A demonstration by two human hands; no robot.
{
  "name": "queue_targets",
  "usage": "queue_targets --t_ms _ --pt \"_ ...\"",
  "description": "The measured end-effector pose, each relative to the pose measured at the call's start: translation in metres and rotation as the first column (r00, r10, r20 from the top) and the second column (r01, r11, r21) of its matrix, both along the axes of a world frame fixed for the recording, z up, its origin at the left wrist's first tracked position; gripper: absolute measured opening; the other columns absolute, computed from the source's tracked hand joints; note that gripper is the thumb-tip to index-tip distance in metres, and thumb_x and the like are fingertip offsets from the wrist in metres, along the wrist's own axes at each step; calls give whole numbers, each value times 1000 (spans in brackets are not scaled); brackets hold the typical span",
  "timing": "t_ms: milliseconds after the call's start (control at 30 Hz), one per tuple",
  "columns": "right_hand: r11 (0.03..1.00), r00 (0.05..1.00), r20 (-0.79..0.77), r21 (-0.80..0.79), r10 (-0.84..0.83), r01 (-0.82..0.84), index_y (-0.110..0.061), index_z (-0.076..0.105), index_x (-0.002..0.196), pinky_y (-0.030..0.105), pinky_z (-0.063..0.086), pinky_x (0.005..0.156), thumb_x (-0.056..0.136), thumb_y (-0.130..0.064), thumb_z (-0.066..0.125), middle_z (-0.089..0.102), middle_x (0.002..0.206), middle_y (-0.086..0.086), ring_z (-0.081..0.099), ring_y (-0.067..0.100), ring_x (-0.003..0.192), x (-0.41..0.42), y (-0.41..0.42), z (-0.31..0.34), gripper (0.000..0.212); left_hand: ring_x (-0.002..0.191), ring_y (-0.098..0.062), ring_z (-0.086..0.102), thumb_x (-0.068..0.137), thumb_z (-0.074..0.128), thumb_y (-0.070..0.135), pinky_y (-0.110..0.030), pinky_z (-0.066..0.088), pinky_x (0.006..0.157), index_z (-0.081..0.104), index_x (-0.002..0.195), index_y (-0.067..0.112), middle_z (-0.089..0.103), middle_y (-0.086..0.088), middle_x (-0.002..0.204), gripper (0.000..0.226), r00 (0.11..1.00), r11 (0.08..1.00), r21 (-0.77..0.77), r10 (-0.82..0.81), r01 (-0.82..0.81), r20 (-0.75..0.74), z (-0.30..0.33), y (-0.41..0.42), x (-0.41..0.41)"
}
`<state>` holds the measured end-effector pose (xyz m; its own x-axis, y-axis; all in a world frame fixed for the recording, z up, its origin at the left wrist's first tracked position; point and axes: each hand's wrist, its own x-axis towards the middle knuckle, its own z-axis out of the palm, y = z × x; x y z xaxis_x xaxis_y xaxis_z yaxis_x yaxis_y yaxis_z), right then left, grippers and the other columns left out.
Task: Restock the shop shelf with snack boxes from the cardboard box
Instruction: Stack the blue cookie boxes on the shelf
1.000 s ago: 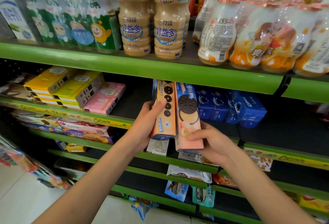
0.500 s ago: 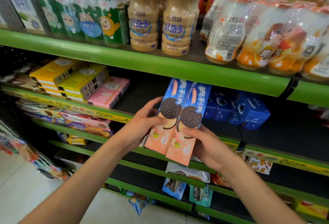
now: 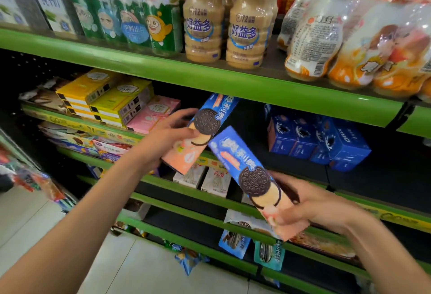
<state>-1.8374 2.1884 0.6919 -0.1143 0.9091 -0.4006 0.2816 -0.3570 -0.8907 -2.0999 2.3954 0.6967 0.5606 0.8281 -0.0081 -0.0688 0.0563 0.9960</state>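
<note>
My left hand grips a long blue-and-pink cookie box, tilted, its top end reaching under the green shelf edge toward the dark second shelf. My right hand holds a second identical cookie box lower down, in front of the shelves, tilted the other way. The two boxes are apart. The cardboard box is out of view.
Blue cookie cartons stand on the second shelf at right, with dark bare shelf between them and the pink box and yellow boxes at left. Drink bottles fill the top shelf. Lower shelves hold small snack packs.
The two boxes, held side by side before, have separated: my left hand lifted one toward the second shelf, my right hand drew the other down and right.
</note>
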Motion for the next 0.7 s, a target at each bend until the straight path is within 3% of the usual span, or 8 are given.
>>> queue_targets --t_ms 100,200,267,333,433,567,633,700 --pt "988 992 52 111 -116 109 -52 62 122 27 51 89 40 -33 90 63 126 -3 65 6 107 16 2 12 89 98 -23 64 72 70 -4 -32 50 81 58 130 20 62 -18 127 64 995 999 42 3 1 -96 8 8 -11" --pt "959 976 28 194 -217 208 -52 68 108 30 50 91 42 -25 92 58 123 -3 62 4 110 19 8 15 75 88 -18 65 62 63 2 -25 51 71 58 129 15 69 -11 109 69 994 1000 -7 14 -14 -107 9 4 -10" --pt "936 963 9 237 -268 259 -47 70 105 24 52 85 42 -22 97 59 118 -3 60 1 108 19 12 14 72 70 -14 67 62 56 -1 -21 52 61 65 112 13 74 -4 87 52 999 992 -122 15 -19 -35 5 -1 -7" --pt "903 941 -52 270 -334 335 -40 72 103 20 54 74 46 -20 91 63 114 2 66 7 101 19 15 14 64 64 -18 67 55 54 3 -29 54 68 68 97 12 73 -4 76 45 998 945 -324 54 -39 36 -4 -7 -7" --pt "839 882 -193 275 -430 470 -31 75 99 33 60 64 53 -21 83 70 110 11 72 22 83 20 16 13 48 69 -23 70 60 54 5 -36 57 69 73 86 12 72 -7 80 33 985 853 -522 80 11 152 -20 -18 -8" --pt "802 870 -257 344 -420 488 -35 73 102 43 61 72 43 -44 92 72 111 0 73 23 89 18 20 10 63 81 -23 60 64 64 6 -36 45 77 68 96 11 67 -7 90 33 986 848 -529 62 29 154 -36 -38 2" --pt "786 862 -305 366 -404 498 -39 72 102 42 60 75 46 -40 90 70 113 2 71 21 93 13 27 6 59 80 -20 60 62 69 3 -33 43 75 66 101 11 68 -6 91 39 988 864 -503 56 23 142 -40 -50 13" --pt "779 863 -338 388 -376 492 -40 72 98 31 58 70 45 -30 90 69 113 5 69 17 92 6 38 1 56 84 -20 64 62 73 -1 -32 50 77 66 106 9 71 -8 94 46 978 868 -494 65 41 197 -44 -61 26"
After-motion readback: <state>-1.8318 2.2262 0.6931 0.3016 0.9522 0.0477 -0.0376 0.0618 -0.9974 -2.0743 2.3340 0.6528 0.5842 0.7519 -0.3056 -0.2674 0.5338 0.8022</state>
